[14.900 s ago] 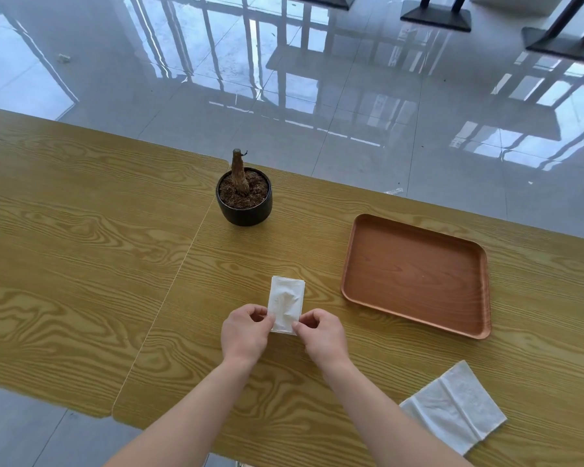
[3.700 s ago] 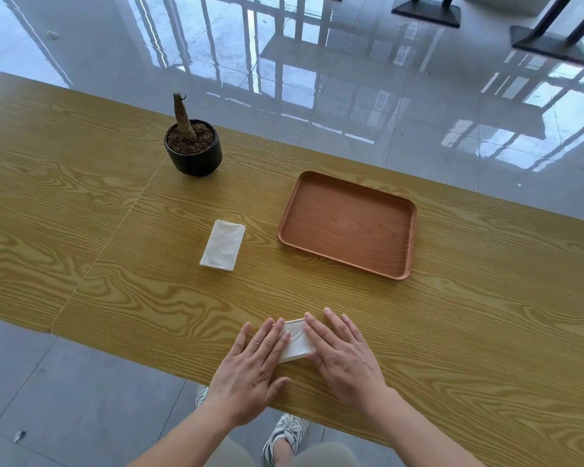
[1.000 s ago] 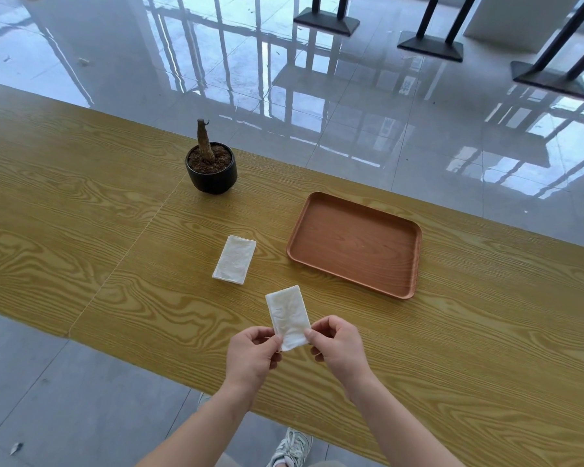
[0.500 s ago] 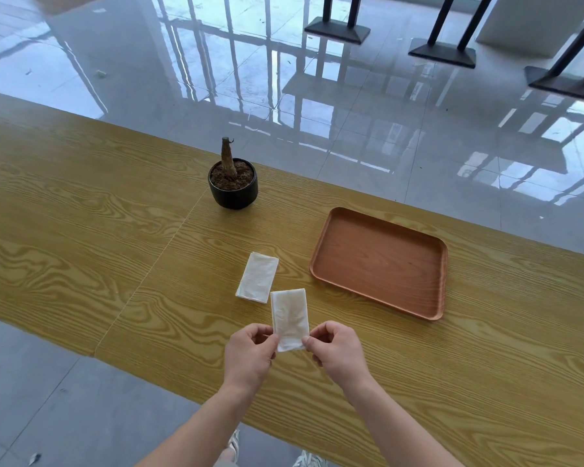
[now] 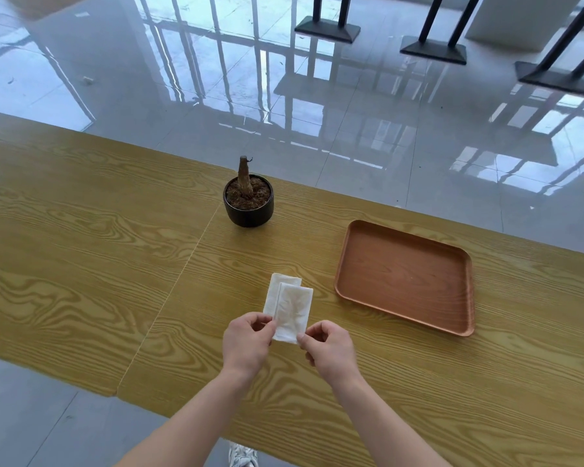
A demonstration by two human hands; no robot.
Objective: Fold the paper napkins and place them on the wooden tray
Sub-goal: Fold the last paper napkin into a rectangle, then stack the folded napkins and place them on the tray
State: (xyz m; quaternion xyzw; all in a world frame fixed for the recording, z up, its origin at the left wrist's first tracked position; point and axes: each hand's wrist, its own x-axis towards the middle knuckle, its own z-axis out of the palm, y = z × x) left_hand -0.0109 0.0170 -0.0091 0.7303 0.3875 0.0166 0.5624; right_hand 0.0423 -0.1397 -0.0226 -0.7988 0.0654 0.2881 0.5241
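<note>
A folded white napkin [image 5: 292,311] is pinched at its near corners by my left hand [image 5: 246,343] and my right hand [image 5: 329,350]. It overlaps a second folded napkin [image 5: 273,293] that lies on the table, whose left strip and far edge show beside and beyond it. Whether the held napkin touches the lower one, I cannot tell. The wooden tray [image 5: 406,276] sits to the right with nothing in it.
A black pot with a bare stump [image 5: 248,200] stands beyond the napkins. The yellow wood-grain table [image 5: 81,251] has a seam running left of my hands. Glossy floor and black table bases lie beyond the far edge.
Both hands have carried the folded napkin forward and left until it overlaps the napkin lying on the table. The camera view has shifted too.
</note>
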